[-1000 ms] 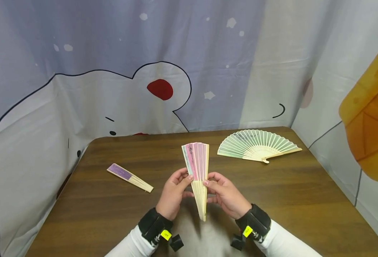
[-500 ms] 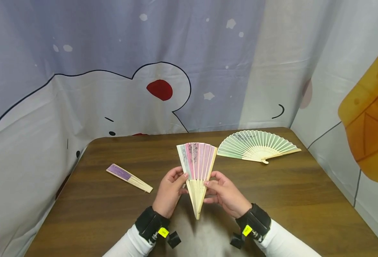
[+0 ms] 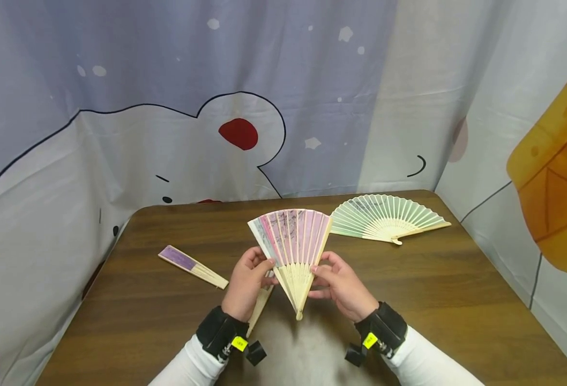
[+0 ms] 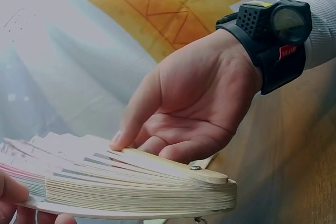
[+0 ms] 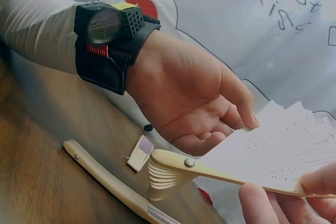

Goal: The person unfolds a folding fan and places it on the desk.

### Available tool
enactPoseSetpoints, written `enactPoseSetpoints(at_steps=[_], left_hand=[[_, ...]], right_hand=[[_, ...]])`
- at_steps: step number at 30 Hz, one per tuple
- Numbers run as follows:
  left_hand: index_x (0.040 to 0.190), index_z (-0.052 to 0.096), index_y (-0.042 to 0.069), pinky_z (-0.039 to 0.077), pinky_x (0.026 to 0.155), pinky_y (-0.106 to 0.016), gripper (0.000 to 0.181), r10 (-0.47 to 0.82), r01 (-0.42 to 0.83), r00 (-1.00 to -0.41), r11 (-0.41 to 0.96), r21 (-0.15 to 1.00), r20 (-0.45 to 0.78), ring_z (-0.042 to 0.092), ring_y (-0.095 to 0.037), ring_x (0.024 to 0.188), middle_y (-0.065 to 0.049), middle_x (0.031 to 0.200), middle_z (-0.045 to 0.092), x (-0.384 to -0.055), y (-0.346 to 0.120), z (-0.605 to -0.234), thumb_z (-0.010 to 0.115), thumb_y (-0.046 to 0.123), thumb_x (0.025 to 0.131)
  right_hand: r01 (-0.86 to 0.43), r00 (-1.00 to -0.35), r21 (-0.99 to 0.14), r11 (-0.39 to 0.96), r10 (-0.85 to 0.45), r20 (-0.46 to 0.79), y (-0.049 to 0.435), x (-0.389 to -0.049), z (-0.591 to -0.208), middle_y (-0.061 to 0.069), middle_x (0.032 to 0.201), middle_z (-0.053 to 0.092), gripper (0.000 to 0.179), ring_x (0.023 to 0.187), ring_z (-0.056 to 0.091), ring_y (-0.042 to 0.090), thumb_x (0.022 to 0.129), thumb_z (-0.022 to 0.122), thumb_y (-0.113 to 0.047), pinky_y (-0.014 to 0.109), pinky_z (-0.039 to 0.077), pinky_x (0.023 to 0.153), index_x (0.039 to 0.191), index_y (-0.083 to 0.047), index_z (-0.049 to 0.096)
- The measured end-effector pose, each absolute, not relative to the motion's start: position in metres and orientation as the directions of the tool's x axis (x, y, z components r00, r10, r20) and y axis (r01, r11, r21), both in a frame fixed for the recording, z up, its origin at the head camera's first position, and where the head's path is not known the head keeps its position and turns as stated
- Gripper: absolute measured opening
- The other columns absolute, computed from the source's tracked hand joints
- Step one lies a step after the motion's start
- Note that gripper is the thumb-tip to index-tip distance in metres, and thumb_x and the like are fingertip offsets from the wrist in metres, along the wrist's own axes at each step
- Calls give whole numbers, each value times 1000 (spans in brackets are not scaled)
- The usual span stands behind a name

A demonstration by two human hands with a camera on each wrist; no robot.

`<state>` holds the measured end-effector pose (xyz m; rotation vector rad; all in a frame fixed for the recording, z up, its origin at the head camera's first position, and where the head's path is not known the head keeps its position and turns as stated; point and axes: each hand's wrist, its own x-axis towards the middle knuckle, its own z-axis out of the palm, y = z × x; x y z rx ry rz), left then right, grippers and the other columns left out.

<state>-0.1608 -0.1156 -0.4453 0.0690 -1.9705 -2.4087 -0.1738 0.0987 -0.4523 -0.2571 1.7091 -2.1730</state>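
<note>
Between my hands, above the table, a folding fan [image 3: 295,236] with pink, lilac and grey-blue leaf stands partly spread. My left hand [image 3: 246,284] pinches its left outer rib, thumb on the front. My right hand [image 3: 345,285] pinches the right outer rib the same way. The fan's pivot end points down toward me, and its metal rivet [image 4: 196,168] shows in the left wrist view. Partly hidden behind my left hand lies another folded fan [image 3: 261,310]; the right wrist view shows the pale ribs of this folded fan [image 5: 107,178] on the table.
A folded purple fan [image 3: 192,265] lies on the left of the wooden table [image 3: 433,300]. Spread wide, a green fan [image 3: 385,217] lies at the back right, overlapped in the head view by the held fan's edge. A printed curtain [image 3: 322,96] hangs behind the table.
The held fan has spread from a narrow wedge to a wider one. My left hand has moved left with its rib, uncovering more of the folded fan behind it.
</note>
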Motion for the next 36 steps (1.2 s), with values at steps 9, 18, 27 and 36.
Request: enactPoseSetpoints(at_steps=[9,18,27,36], left_hand=[[126,54,1,57,67,-29,30,-51,0,-999,-225,974,-12,63,-25,91,-16,113,62,-162,-121,-442,58,6,96],[127,53,0,58,68,-28,32,-99,18,-995,-284,959,-11,63,-21,95,-15,114,61,-164,-130,-436,55,2,96],[130,50,2,58,68,-29,35,-120,56,-993,-330,942,16,60,-20,94,-11,111,57,-169,-141,-431,52,0,96],[121,49,0,59,71,-33,24,-174,57,-985,-341,938,-4,60,-20,91,-11,107,56,-171,-149,-427,51,1,97]], right_hand=[[168,-928,-963,-213,-364,-82,103,-180,-454,9,99,70,23,86,70,25,99,55,-8,44,59,76,118,-1,43],[190,-938,-956,-224,-330,-110,106,-186,-457,7,100,69,21,84,70,22,99,54,-7,43,59,75,118,-3,44],[194,-950,-947,-256,-290,-116,111,-192,-459,7,99,68,18,81,70,21,99,52,-5,42,59,74,116,-5,44],[192,-961,-947,-259,-247,-127,116,-198,-460,8,101,68,18,81,70,21,100,49,-5,40,60,72,117,-5,43]])
